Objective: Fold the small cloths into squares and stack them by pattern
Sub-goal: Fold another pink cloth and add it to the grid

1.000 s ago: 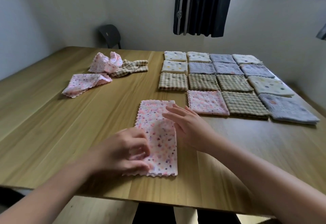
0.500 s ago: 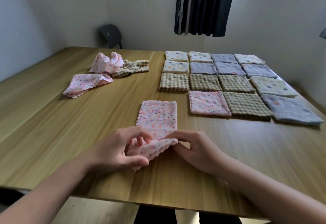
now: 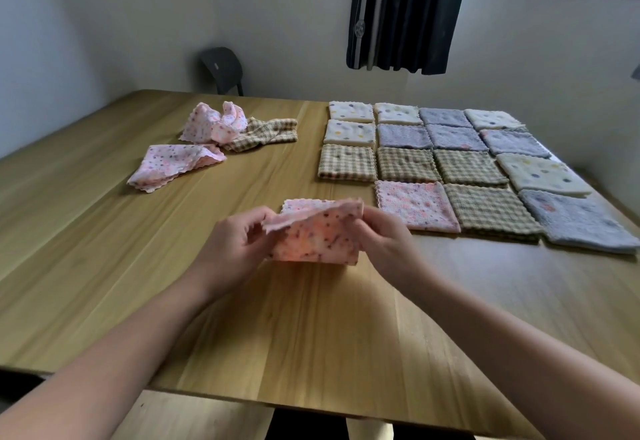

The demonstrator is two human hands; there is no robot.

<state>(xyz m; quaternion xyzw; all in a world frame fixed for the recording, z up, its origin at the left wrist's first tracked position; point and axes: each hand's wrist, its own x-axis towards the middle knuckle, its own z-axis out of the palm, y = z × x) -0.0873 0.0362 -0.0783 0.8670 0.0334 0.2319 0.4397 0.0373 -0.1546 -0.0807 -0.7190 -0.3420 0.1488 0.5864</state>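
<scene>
Well, through the head camera, the pink spotted cloth (image 3: 311, 239) sits near the middle of the bench (image 3: 104, 266), right in front of the person. Its far scalloped edge lies on the wood, while the nearer part is lifted and doubled over toward that edge. The left hand (image 3: 228, 249) has the cloth's left side, its grip pinching the fabric between thumb and curled fingers. The right hand (image 3: 388, 242) has the right side, its grip likewise pinching the edge. The cloth is blurred, so its fold lines are hard to read.

Just beside the right hand lies a folded pink square (image 3: 415, 204), the near-left piece of a tidy block laid edge to edge: checked squares (image 3: 346, 162), grey squares (image 3: 403, 135) and cream dotted squares (image 3: 349, 110).

Well apart, on the far left, a crumpled pink cloth (image 3: 214, 124) touches a rumpled checked cloth (image 3: 266, 133), with a flatter pink cloth (image 3: 173, 162) just in front. A dark chair (image 3: 223, 69) stands behind the bench, and a dark curtain (image 3: 405, 14) hangs by the wall.
</scene>
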